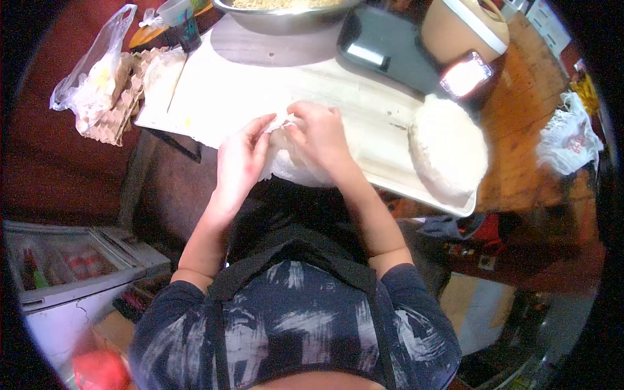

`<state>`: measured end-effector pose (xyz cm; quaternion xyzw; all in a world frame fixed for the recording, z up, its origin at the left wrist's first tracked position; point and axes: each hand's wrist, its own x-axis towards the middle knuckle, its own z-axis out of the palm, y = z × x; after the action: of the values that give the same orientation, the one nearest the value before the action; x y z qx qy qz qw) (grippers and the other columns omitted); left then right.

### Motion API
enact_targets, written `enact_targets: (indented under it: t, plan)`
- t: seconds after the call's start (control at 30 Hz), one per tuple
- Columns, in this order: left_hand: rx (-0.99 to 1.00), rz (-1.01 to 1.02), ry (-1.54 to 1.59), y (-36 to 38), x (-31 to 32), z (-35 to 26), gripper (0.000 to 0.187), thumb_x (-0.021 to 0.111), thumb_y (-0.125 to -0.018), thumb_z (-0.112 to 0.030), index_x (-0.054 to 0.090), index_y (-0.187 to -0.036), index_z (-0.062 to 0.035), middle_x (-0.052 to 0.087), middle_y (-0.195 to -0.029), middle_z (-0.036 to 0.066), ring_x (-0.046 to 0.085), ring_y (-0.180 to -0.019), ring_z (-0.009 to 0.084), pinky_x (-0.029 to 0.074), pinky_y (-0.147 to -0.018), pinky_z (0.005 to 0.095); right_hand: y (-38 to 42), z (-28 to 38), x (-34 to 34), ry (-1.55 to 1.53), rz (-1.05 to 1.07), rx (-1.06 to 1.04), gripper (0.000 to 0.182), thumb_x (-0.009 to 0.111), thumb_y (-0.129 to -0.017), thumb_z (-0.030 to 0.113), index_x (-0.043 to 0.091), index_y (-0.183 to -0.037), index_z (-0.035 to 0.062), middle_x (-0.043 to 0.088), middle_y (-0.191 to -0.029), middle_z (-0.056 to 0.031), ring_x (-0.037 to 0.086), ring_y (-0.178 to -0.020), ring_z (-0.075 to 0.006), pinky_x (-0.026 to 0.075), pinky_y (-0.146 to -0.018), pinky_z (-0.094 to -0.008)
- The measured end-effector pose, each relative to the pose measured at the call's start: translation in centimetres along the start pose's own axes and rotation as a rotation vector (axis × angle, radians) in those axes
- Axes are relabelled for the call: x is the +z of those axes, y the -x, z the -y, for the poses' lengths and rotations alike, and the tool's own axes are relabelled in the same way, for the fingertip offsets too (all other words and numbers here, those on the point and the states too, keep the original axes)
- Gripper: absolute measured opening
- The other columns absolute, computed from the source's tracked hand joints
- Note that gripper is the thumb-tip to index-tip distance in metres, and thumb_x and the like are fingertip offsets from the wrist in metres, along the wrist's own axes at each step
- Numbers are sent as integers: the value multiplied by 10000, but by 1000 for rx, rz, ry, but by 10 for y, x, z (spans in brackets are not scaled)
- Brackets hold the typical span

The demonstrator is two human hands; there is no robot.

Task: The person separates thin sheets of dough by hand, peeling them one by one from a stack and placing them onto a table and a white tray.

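Note:
At the near edge of a long white board (377,140), my left hand (244,156) and my right hand (322,133) are close together. Both have their fingertips pinched on the gathered top of a pale, translucent plastic bag (296,162). The bag hangs down between my wrists, and my forearms partly hide it. What is inside it, if anything, I cannot make out. To the right on the board lies a large rounded white mass (448,149) that looks like dough.
A metal bowl (286,19) of yellowish crumbly food stands at the back. Beside it are a dark flat tray (390,49), a tan lidded container (461,29) and a lit phone (466,75). Egg cartons (114,114) and a plastic bag sit left; a white bag (570,136) lies far right.

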<state>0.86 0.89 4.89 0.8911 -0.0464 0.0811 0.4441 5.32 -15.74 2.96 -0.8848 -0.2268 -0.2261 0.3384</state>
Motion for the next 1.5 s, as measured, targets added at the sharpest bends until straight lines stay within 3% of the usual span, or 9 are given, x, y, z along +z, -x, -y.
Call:
enact_targets:
  t: [0.1,0.17,0.47,1.0,1.07,1.23,1.37,1.43,1.5]
  plan:
    - [45,-32,-79,0,2,-2,323,577,-920,-100,628,-1238,-77,709,-955,156,677,-797,146,524,-726,292,-2,-1,11,91,32,-21,172,665,-756,184,637,-894,85,673,-857,-112,649,-876,-265,432,-791,-431]
    - [54,-92,-21,-2,7,-2,384,573,-883,-102,583,-1267,-91,698,-933,182,695,-774,265,530,-729,354,0,1,13,80,4,-37,144,649,-756,166,626,-870,80,670,-839,-114,650,-859,-272,438,-780,-425]
    - [141,-80,-86,-20,16,7,479,524,-831,-9,529,-1303,-91,674,-1056,220,665,-980,346,519,-857,416,3,6,4,213,-85,-111,119,627,-770,158,607,-876,107,640,-791,-87,641,-785,-248,433,-738,-401]
    - [86,-134,-246,-26,15,13,363,529,-879,-26,598,-1235,-36,686,-974,245,697,-907,329,538,-791,381,7,-7,-14,306,-227,74,215,662,-724,89,634,-936,112,668,-930,-55,625,-899,-243,417,-822,-389]
    - [115,-134,-154,-27,14,19,314,543,-921,-81,607,-1222,-22,703,-877,209,690,-734,231,528,-684,322,7,-11,-20,256,-222,114,198,649,-744,84,640,-941,95,674,-934,-66,632,-887,-263,436,-811,-390]
    - [40,11,127,-23,7,11,314,535,-936,-68,598,-1239,-12,708,-944,127,617,-716,99,496,-641,242,8,-24,-24,-283,22,464,212,660,-850,175,656,-989,15,690,-946,-150,670,-825,-289,508,-694,-395]
    - [0,55,283,-16,4,-4,378,514,-878,-3,596,-1246,-26,711,-999,157,598,-667,91,501,-652,256,8,-27,-11,-331,-66,314,237,690,-850,210,667,-998,27,697,-912,-165,669,-803,-254,503,-691,-373]
    - [15,58,286,-16,4,-2,361,538,-882,-26,602,-1238,-29,708,-1000,162,612,-677,107,505,-659,267,3,-23,-5,-171,-152,206,300,677,-838,300,682,-1056,94,690,-872,-176,673,-822,-353,525,-721,-412]
    - [30,58,287,-18,5,1,347,562,-886,-49,607,-1229,-32,706,-1002,168,625,-686,122,509,-665,278,-4,-14,-9,-145,-77,216,289,681,-835,299,686,-1046,101,692,-855,-169,677,-804,-345,530,-714,-412]
